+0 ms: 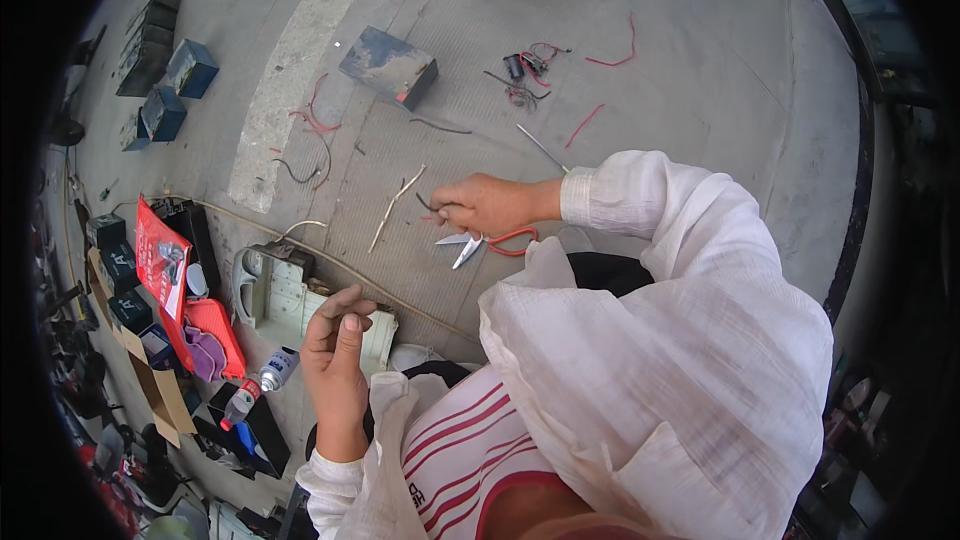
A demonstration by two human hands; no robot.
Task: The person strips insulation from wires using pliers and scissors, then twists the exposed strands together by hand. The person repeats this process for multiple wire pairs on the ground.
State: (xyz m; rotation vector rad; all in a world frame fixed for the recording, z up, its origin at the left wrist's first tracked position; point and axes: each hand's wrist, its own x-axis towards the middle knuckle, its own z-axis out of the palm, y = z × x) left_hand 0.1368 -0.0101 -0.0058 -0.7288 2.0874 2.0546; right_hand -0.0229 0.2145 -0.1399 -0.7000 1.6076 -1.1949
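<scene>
My right hand (482,204) reaches out over the floor, fingers pinched round a short black wire (424,202) whose end pokes out on the left. A small red wire piece shows just beneath those fingertips. Right below the hand lies a pair of scissors (468,248) with orange-red handles, blades spread. My left hand (338,348) is raised at the lower left, fingers loosely bent and thumb apart, with nothing visible in it. Under and behind it on the floor sits a pale plastic housing (268,292). A whitish wire strip (395,208) lies left of my right hand.
A blue-grey battery block (388,65) stands ahead, near a tangle of wires (528,72). More blocks (163,112) stand at far left. Closer on the left are a red bag (160,265), a bottle (241,402), a spray can (278,368) and boxes. A hose (350,285) crosses the floor.
</scene>
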